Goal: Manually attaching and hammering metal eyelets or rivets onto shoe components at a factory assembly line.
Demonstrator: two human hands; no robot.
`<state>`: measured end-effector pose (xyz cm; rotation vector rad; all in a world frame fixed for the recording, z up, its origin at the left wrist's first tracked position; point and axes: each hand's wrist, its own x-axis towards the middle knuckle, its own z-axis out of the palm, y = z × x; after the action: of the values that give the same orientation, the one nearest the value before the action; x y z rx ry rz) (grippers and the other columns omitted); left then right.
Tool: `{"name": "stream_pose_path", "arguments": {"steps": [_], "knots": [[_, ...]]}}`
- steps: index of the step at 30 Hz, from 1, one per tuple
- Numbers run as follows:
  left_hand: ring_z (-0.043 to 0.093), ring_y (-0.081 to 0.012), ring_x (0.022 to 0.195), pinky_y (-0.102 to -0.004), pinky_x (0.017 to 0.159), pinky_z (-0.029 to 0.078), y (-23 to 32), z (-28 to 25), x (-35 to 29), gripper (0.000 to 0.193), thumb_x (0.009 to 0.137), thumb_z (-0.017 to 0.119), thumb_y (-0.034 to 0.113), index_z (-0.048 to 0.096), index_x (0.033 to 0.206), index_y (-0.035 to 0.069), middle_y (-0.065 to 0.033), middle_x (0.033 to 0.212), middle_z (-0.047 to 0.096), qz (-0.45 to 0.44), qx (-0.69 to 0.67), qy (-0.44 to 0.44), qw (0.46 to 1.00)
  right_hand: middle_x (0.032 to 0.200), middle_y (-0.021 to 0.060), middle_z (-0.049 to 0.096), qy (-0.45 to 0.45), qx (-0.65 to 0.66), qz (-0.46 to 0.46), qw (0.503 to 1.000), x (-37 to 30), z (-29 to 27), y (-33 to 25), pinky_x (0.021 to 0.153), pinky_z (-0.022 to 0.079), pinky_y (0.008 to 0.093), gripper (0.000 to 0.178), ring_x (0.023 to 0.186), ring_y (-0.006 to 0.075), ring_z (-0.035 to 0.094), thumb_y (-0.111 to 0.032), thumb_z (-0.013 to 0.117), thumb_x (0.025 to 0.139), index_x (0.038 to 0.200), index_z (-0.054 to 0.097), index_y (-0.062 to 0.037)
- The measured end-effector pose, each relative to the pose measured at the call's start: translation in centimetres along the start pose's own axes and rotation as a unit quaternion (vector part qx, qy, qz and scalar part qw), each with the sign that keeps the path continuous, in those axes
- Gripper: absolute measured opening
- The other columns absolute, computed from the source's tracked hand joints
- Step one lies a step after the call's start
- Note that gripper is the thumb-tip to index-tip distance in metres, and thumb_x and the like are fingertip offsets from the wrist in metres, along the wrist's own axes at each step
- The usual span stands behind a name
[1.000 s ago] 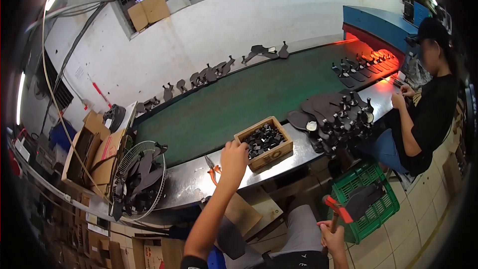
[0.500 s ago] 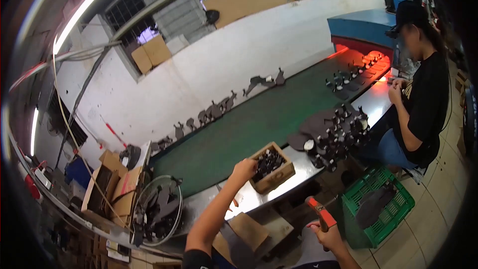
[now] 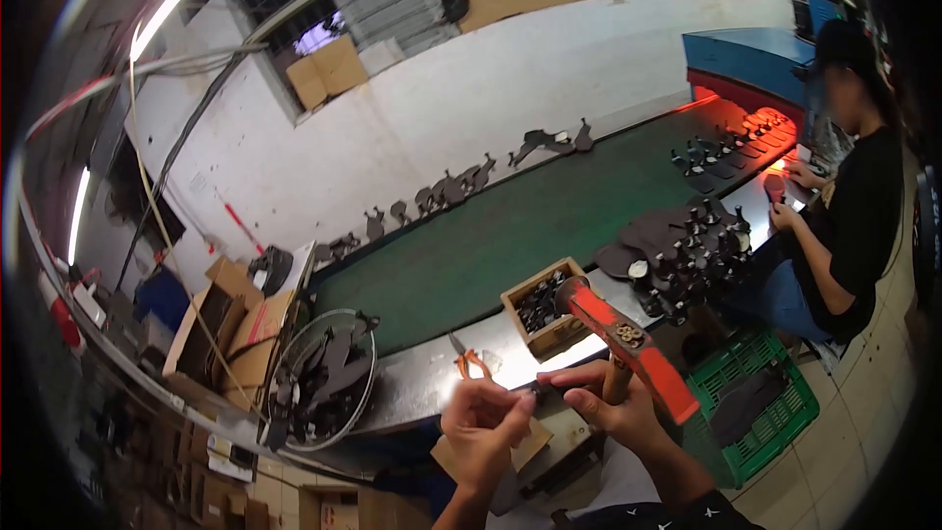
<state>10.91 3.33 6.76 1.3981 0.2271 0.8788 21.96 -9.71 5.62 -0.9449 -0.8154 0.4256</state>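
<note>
My left hand (image 3: 488,427) is closed in a pinch in front of my body, with a small dark piece (image 3: 538,392) at its fingertips. Its exact kind is too small to make out. My right hand (image 3: 620,410) grips the wooden handle of a hammer with an orange-red head (image 3: 633,345). That hand's thumb and forefinger reach toward the small piece, close to my left fingertips. Behind the hammer head stands a wooden box (image 3: 543,309) of small dark metal parts, partly covered by it. Pliers with orange handles (image 3: 472,361) lie on the metal ledge left of the box.
A green conveyor belt (image 3: 461,255) runs along the white wall. Grey flat pieces with dark fittings (image 3: 677,255) are heaped to the right. A round wire basket (image 3: 372,373) stands left, a green crate (image 3: 810,402) right. A co-worker (image 3: 854,196) sits at the far right.
My left hand has come back from the wooden box to my right hand, now pinching a small dark piece. The hammer has been raised, its head turned. The whole view has shifted slightly.
</note>
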Motion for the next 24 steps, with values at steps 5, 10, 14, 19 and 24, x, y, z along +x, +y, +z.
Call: {"name": "stream_pose_path", "arguments": {"steps": [5,10,14,19,24], "knots": [[0.067,-0.0108,0.078,-0.0220,0.067,0.054,0.2,-2.1,-3.1,0.027,0.082,0.072,-0.008,0.053,0.099,0.002,-0.0106,0.087,0.070,0.058,-0.104,0.048,0.992,0.109,0.0187,0.069,-0.088,-0.085,0.106,0.987,-0.5,2.8,0.4,0.082,0.057,0.0311,0.019,0.096,0.0194,0.069,-0.003,0.070,0.087,0.105,0.064,0.0014],[0.068,-0.0133,0.083,-0.0261,0.076,0.054,-4.0,-8.4,-3.8,0.033,0.079,0.078,0.000,0.061,0.107,0.002,-0.0101,0.096,0.070,0.074,0.192,0.108,0.973,0.107,0.0156,0.069,-0.069,-0.094,0.014,0.993,-0.3,4.0,5.3,0.080,0.056,0.0272,0.015,0.091,0.0158,0.067,0.002,0.068,0.086,0.100,0.065,0.0034],[0.068,-0.0246,0.074,-0.0325,0.072,0.052,-10.9,-17.3,-0.8,0.040,0.078,0.079,0.015,0.063,0.112,0.002,-0.0111,0.089,0.071,0.137,0.511,0.174,0.831,0.104,0.0104,0.068,-0.108,-0.110,0.091,0.984,1.5,4.5,10.2,0.074,0.052,0.0235,0.018,0.081,0.0112,0.064,-0.006,0.068,0.089,0.105,0.066,0.0015],[0.069,-0.0255,0.075,-0.0330,0.071,0.052,-13.3,-18.6,-0.4,0.026,0.084,0.072,0.026,0.072,0.099,0.005,-0.0181,0.081,0.069,-0.019,0.371,0.085,0.925,0.070,0.0035,0.056,-0.182,-0.260,0.064,0.946,4.0,4.6,16.3,0.062,0.043,0.0273,0.018,0.068,0.0079,0.048,-0.011,0.070,0.085,0.097,0.065,0.0013],[0.069,-0.0123,0.086,-0.0260,0.077,0.054,-14.4,-17.3,-3.4,0.028,0.081,0.076,0.006,0.072,0.109,0.005,-0.0087,0.093,0.074,-0.055,0.236,0.074,0.967,0.069,0.0099,0.054,-0.268,-0.285,0.034,0.920,4.0,5.1,18.2,0.062,0.044,0.0324,0.017,0.063,0.0170,0.050,-0.009,0.068,0.083,0.097,0.063,0.0001]]}}
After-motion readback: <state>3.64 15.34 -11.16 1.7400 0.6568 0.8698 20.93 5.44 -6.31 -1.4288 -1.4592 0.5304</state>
